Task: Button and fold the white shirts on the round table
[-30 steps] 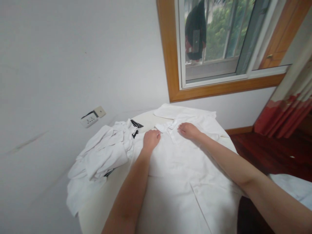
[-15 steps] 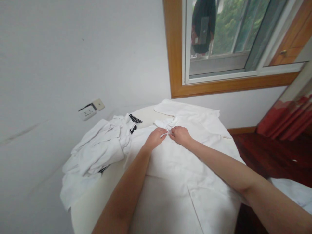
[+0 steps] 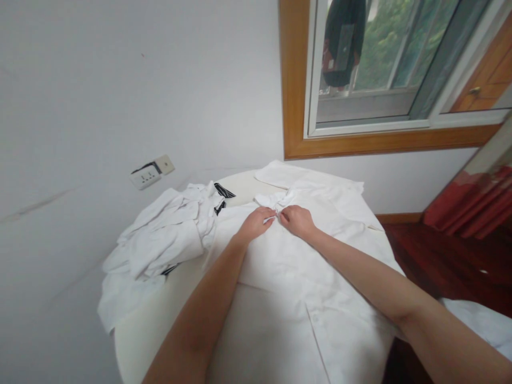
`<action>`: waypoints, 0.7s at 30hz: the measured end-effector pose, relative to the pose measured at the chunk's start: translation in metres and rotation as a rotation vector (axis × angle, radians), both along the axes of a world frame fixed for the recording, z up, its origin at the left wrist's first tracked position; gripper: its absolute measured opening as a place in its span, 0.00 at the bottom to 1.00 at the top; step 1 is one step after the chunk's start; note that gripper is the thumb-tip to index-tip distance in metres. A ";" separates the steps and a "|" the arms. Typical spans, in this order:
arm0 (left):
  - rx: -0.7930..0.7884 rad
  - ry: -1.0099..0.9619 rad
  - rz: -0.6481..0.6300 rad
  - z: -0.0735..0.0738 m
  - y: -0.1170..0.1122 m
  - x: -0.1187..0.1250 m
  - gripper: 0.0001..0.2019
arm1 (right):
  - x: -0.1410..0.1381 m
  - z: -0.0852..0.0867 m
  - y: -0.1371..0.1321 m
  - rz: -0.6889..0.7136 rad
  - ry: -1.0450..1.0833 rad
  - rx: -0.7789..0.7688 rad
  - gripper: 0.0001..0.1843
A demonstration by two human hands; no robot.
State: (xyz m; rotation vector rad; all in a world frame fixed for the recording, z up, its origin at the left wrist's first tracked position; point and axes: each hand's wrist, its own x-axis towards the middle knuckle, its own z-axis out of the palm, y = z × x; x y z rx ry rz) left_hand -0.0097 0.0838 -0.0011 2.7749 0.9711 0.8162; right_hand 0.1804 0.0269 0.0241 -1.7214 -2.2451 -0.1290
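A white collared shirt lies spread front-up over a round white table. My left hand and my right hand meet at the shirt's front just below the collar. Both hands pinch the fabric there with fingers closed, fingertips almost touching each other. What exactly sits between the fingertips is too small to make out.
A heap of crumpled white clothes with black trim lies on the table's left side. A wall socket is on the white wall behind. A wood-framed window is at the upper right. Red curtains and a dark wooden floor are at the right.
My hands moved from apart on either side of the collar to together at the shirt's front, and now pinch the fabric. The view shifted slightly.
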 end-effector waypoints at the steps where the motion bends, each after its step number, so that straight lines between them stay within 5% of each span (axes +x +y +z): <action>1: -0.004 0.001 -0.002 0.000 0.000 0.000 0.14 | 0.000 0.000 0.000 0.024 0.003 0.002 0.19; 21: -0.032 0.081 0.013 0.010 -0.011 0.001 0.12 | 0.007 -0.014 0.013 0.186 0.093 0.050 0.18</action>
